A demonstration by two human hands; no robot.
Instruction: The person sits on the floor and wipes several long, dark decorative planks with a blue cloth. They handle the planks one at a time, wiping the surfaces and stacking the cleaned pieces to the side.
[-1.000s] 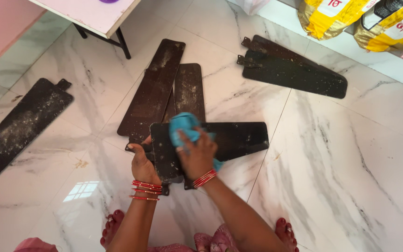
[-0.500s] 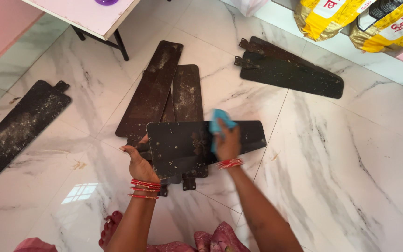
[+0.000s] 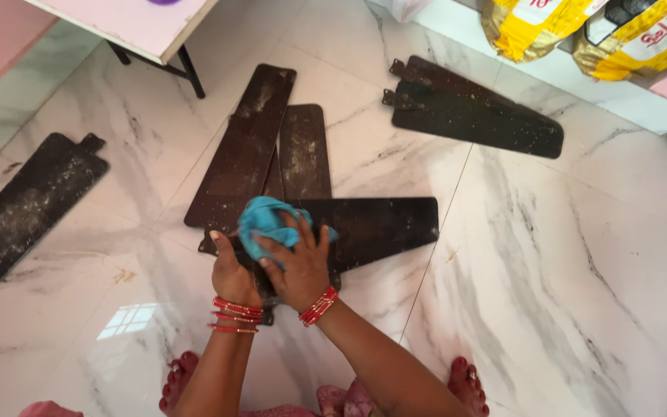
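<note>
Head view: the person crouches on a white marble floor (image 3: 580,255), both forearms reaching into the near middle of the scene. The right hand (image 3: 296,266) lies with fingers spread over a crumpled blue cloth (image 3: 265,220), pressing it flat onto the left end of a dark fan blade (image 3: 372,224) that stretches out to the right. The left hand (image 3: 231,272) is closed around that blade's left edge, thumb on top, gripping it just beside the cloth. Red bangles (image 3: 235,315) ring both wrists.

The held blade crosses over the near ends of two dusty brown blades (image 3: 272,150) lying side by side and running toward the far side. Farther left, well apart, a speckled black blade (image 3: 21,212) lies at a slant. At the far right two more dark blades (image 3: 476,116) are stacked, their metal brackets pointing left.

A pale pink tabletop (image 3: 129,27) on dark legs stands at the far left. At the far right, on a raised white ledge, sit yellow sacks (image 3: 580,31); they are shut, so what they hold cannot be seen. The person's bare toes (image 3: 468,382) show at the near edge.
</note>
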